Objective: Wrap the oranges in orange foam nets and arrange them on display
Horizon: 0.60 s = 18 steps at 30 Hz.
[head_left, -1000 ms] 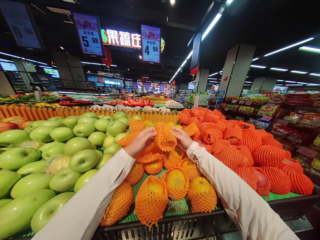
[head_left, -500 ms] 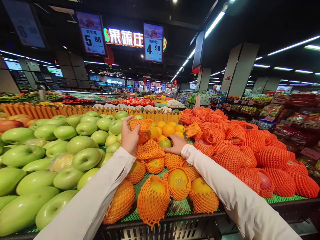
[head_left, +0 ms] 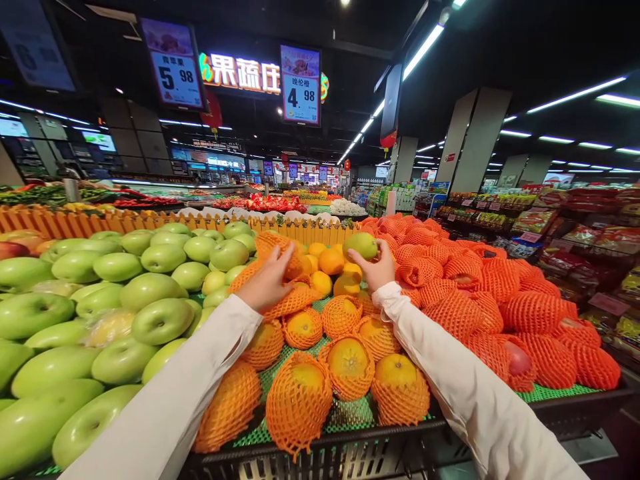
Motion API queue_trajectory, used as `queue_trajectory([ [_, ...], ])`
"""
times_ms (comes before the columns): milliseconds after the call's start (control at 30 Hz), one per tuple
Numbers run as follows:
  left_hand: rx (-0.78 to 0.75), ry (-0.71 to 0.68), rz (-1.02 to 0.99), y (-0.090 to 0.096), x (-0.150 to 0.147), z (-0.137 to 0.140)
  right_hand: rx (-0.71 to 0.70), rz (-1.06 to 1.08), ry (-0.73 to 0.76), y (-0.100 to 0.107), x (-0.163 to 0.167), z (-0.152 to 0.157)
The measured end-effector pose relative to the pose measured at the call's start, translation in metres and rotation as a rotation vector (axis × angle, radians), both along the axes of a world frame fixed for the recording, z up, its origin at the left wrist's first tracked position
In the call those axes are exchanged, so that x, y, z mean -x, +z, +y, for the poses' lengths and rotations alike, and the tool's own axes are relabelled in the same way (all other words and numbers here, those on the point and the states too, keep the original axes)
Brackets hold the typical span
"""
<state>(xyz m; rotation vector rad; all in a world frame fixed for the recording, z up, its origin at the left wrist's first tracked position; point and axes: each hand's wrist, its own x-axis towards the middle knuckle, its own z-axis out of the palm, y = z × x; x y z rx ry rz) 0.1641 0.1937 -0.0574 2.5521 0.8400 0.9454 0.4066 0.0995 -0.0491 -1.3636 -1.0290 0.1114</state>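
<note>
My right hand [head_left: 376,268] is closed round a greenish-yellow orange [head_left: 361,246], lifted just above the loose oranges [head_left: 331,261] at the back of the pile. My left hand [head_left: 267,280] is over the left side of the oranges, its fingers closed on orange foam netting [head_left: 273,245]. Parts of this netting show above, left of and below the hand; its palm side is hidden. Nearer to me, several oranges sit upright in foam net sleeves, among them a netted orange [head_left: 349,360] in the front row.
Green apples [head_left: 163,320] are heaped to the left. Red-netted fruit [head_left: 540,311] is piled on the right. A black crate edge [head_left: 320,445] runs along the front, and a low orange picket fence [head_left: 320,232] stands behind. Price screens [head_left: 301,87] hang overhead.
My right hand has lifted the greenish-yellow orange up and to the right, off the pile. My left hand has moved slightly down, and the netting around it has shifted to the left.
</note>
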Motion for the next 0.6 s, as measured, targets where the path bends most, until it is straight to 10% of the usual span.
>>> queue_trajectory([
  [100,-0.109,0.184,-0.25,0.005,0.005,0.007,-0.087,0.126,0.242,0.012,-0.005,-0.011],
  [300,-0.048,0.089,-0.576,0.017,-0.003,-0.016,0.386,-0.419,0.763,0.021,0.001,-0.039],
  [433,0.133,-0.004,-0.672,0.018,-0.007,-0.027,0.595,-0.716,0.894,0.004,0.02,-0.044],
  [600,0.257,-0.048,-0.779,0.023,-0.007,-0.033,0.538,-0.75,0.944,-0.013,0.03,-0.038],
])
